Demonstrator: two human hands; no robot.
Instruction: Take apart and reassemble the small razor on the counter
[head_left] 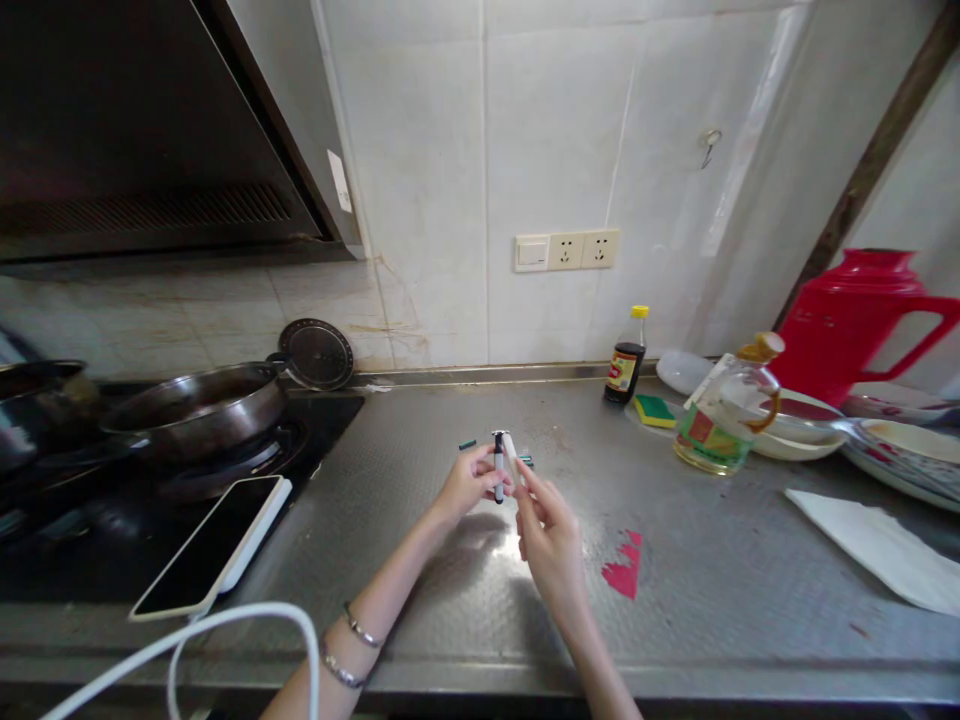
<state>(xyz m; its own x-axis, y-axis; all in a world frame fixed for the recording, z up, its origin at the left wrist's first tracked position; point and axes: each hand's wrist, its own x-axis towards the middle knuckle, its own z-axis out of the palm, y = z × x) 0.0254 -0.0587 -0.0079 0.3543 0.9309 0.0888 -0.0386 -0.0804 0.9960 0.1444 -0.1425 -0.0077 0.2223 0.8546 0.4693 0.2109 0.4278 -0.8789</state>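
Observation:
My left hand (469,482) pinches a small black and white stick-like object (499,465), held upright over the steel counter (675,590). My right hand (547,530) grips a slim white piece (511,458) right beside it, touching the black one near the top. Both hands meet at mid-counter. On the counter just beyond the hands lie small dark green bits (468,444), a second (527,461) partly hidden behind the fingers. Two bracelets circle my left wrist (352,645).
A phone (214,545) lies at the stove's edge beside a wok (195,405), with a white cable (225,630) in front. A soy sauce bottle (626,360), sponge (655,410), oil bottle (724,410), bowls (900,445), red jug (855,320), white paper (885,545) and red scrap (624,570) sit right.

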